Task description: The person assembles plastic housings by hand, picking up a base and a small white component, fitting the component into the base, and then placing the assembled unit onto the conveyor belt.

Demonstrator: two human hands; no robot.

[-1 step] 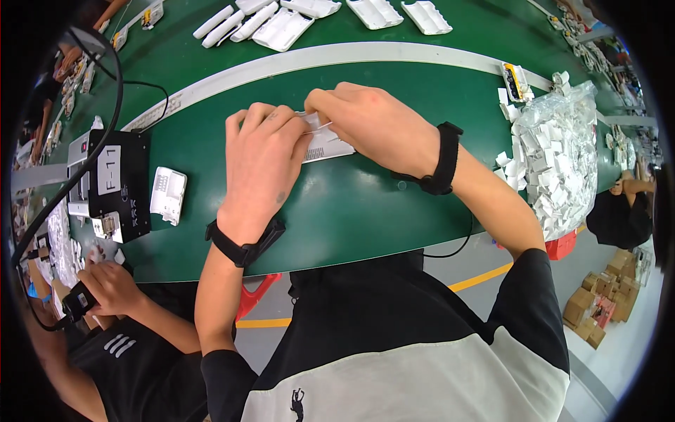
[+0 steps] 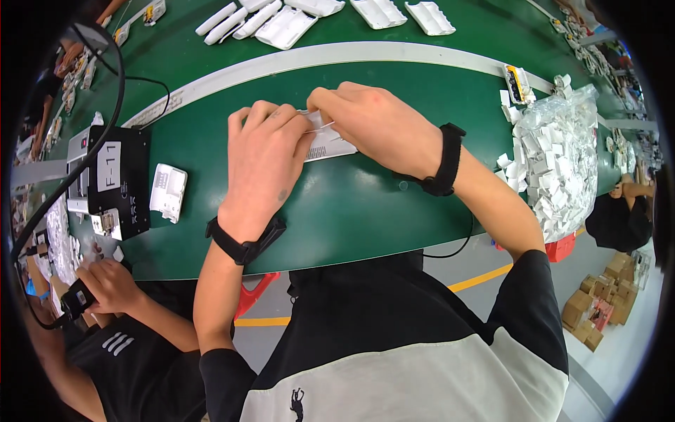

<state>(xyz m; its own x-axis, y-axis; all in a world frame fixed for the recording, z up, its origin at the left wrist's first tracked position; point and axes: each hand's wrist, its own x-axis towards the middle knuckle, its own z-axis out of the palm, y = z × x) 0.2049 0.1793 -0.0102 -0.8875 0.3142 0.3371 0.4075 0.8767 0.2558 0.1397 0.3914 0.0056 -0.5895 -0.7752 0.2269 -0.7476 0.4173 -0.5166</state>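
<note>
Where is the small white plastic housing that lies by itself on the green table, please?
In the head view, the white housing lies at the person's left, just right of the black box and left of the left hand.

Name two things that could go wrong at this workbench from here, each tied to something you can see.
The left hand and right hand pinch one flat white part together, so either grip could slip and bend it. The clear bag of small white pieces lies at the green table edge, and some might spill off.
</note>
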